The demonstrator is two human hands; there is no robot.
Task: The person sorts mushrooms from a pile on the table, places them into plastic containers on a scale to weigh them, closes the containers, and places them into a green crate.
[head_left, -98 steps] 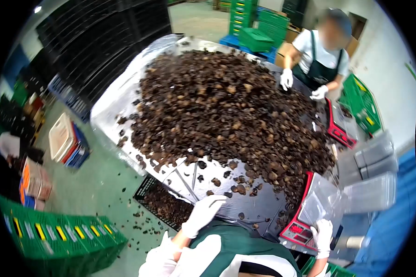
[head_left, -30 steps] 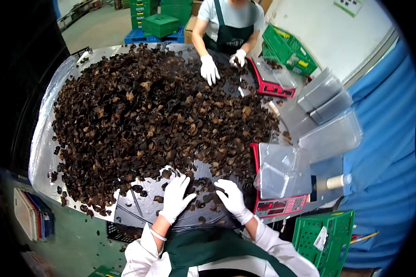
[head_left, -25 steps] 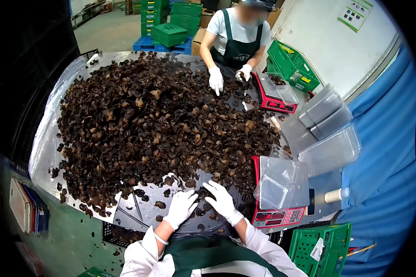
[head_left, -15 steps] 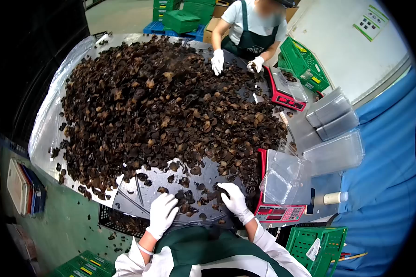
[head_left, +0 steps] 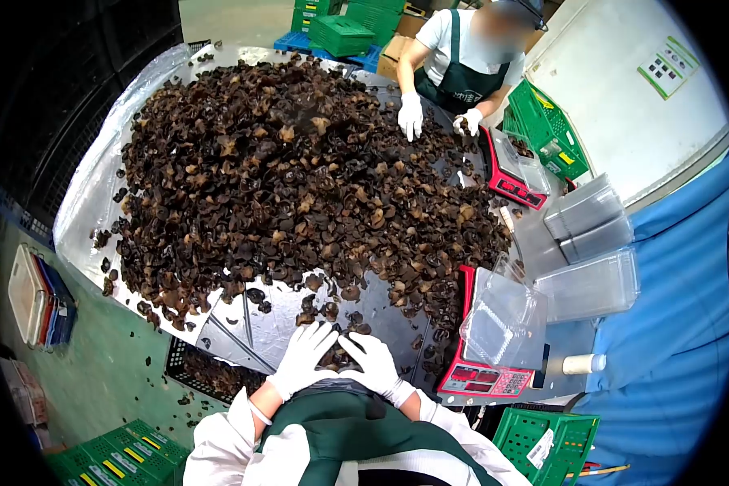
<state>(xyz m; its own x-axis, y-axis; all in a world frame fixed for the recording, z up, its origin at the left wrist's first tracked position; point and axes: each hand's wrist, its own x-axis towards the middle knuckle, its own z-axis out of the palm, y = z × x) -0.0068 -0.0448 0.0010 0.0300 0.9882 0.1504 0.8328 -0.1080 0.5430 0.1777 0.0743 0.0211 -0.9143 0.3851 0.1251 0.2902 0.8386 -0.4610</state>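
Note:
A broad heap of dark brown wood ear mushrooms (head_left: pixel 300 194) covers most of the table. At the near edge, my white-gloved left hand (head_left: pixel 304 358) lies with its fingers stretched forward. My right hand (head_left: pixel 373 366), also gloved, is open beside it, angled inward, with the thumbs close together. A few loose mushroom pieces (head_left: pixel 338 356) show between and just ahead of my hands, partly covered by them. To the right is a red scale (head_left: pixel 484 379) with an open clear plastic clamshell box (head_left: pixel 498 324) on top.
Across the table a co-worker's gloved hands (head_left: pixel 411 116) are by the heap, near a second red scale (head_left: pixel 517 193). Stacked clear boxes (head_left: pixel 587 283) and a white bottle (head_left: pixel 583 364) are at right. Green crates (head_left: pixel 547 441) stand on the floor.
My hands have come together at the table edge, the right one moving left and the left one slightly right. The view has shifted a little. The co-worker's hands stay near the heap.

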